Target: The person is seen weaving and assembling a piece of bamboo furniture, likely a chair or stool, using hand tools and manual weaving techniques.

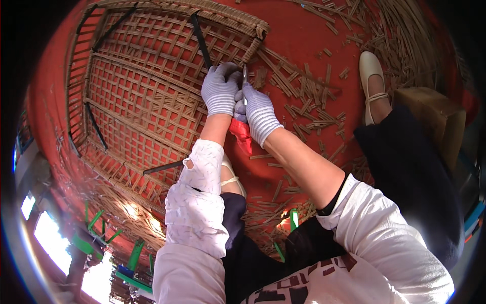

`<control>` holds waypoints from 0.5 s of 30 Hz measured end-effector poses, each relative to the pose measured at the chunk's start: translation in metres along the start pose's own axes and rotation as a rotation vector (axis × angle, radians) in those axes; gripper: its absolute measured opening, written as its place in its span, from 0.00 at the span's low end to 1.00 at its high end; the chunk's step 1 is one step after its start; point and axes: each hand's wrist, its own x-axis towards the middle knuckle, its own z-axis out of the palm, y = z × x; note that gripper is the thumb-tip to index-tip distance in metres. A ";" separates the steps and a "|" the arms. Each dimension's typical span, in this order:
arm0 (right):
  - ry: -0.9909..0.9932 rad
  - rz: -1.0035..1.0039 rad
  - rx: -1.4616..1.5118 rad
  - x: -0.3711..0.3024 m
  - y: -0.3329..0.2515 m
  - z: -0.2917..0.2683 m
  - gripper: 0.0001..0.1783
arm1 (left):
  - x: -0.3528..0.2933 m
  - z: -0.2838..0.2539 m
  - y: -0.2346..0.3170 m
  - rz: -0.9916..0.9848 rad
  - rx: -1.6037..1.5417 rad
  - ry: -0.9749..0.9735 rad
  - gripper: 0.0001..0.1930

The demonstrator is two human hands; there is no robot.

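A woven wicker frame (147, 74) fills the upper left of the picture, lying on a red floor (296, 38). Both hands are at its right edge, near the upper middle, so nearly all of the frame lies to their left. The left hand (221, 91), in a pale striped glove, rests at that edge with its fingers bent; how firmly it grips cannot be told. The right hand (259, 111), gloved alike, is closed around a metal tool (245, 76), just beside the left hand. A red piece (241, 136) shows below the gloves; whether it belongs to the tool cannot be told.

One corner of the frame points to the upper right, and from there its side runs down and left towards the hands. The long inner bars slope gently down from left to right. The wide lens bends the edges, so which way is longest is unclear. The tool's long axis stands almost upright in the picture, tip towards the top.

A black bar (200, 40) slants from the upper rim down to the left hand. Short cane strips (316, 96) lie scattered right of the hands, with longer strips (405, 30) at the upper right. A pale shoe (372, 71) stands near a brown box (430, 114) on the right.
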 end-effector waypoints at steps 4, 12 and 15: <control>0.088 -0.053 0.011 0.007 0.009 0.007 0.21 | 0.000 -0.001 -0.004 0.009 -0.035 -0.015 0.09; 0.258 -0.333 -0.204 0.034 0.040 0.002 0.18 | 0.000 -0.007 -0.002 -0.033 -0.033 -0.076 0.10; 0.223 -0.408 -0.257 0.042 0.047 -0.001 0.19 | -0.001 -0.009 -0.001 -0.015 -0.053 -0.077 0.10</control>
